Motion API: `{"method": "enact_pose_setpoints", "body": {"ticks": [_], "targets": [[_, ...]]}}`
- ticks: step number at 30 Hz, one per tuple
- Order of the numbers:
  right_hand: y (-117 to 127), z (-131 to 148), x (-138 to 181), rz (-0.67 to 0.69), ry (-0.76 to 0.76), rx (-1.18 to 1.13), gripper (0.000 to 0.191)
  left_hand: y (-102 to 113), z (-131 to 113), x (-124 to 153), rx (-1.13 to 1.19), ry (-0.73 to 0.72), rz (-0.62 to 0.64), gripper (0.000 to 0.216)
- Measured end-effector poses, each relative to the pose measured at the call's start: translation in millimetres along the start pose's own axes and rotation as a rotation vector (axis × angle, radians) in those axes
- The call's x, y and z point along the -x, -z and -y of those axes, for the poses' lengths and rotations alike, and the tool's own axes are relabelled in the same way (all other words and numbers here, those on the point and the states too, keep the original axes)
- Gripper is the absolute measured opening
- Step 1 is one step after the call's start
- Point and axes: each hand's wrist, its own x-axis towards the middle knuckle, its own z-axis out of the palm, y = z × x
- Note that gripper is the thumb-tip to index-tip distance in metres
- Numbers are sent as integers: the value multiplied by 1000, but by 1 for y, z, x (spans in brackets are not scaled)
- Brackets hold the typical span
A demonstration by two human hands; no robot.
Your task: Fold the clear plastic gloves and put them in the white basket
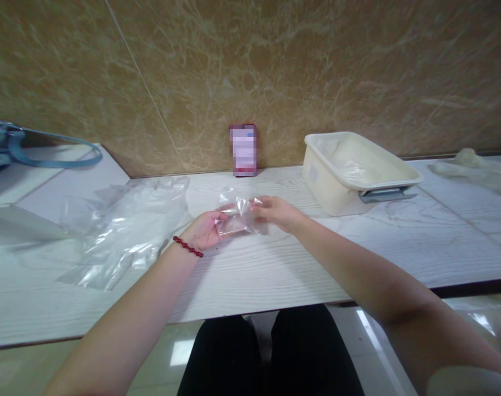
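Between my hands, just above the white wood-grain table, is a clear plastic bag [238, 212]. My left hand [207, 228], with a red bead bracelet [187, 246] at its wrist, grips the bag's left side. On the right side, my right hand [275, 213] has its fingers closed on the same bag. The bag is see-through and shiny, and I cannot make out whether anything is inside it. Left of my left hand lies a spread pile of clear plastic bags [130, 231].
A phone [243, 151] leans upright against the brown marbled wall. At the right stands a cream plastic bin [336, 198] with clear plastic inside and a grey latch. Farther right lies a crumpled translucent bag [473, 170]. A white box [23, 220] and blue strap [56, 163] are at the left.
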Motion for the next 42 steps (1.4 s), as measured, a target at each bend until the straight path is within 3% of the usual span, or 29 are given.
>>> {"method": "enact_pose_setpoints", "body": {"ticks": [8, 13, 17, 26, 31, 37, 40, 42], "targets": [[3, -7, -10, -87, -19, 133, 15, 11, 0, -5, 48, 56, 101, 36], [5, 4, -8, -144, -99, -123, 23, 11, 0, -6, 40, 98, 129, 30], [12, 8, -6, -16, -249, -336, 33, 8, 0, -4, 21, 88, 141, 29], [3, 9, 0, -119, -230, -234, 9, 9, 1, -4, -14, 156, 120, 31], [5, 11, 3, -66, -190, -319, 12, 9, 0, -2, -6, 94, 143, 38], [5, 9, 6, 178, -155, -309, 36, 7, -2, 0, 41, -25, 99, 38], [3, 6, 5, 131, -147, -290, 32, 6, -4, 1, 60, -53, 36, 34], [3, 5, 4, 96, -129, -287, 19, 5, -5, 2, 84, -66, 4, 28]]}}
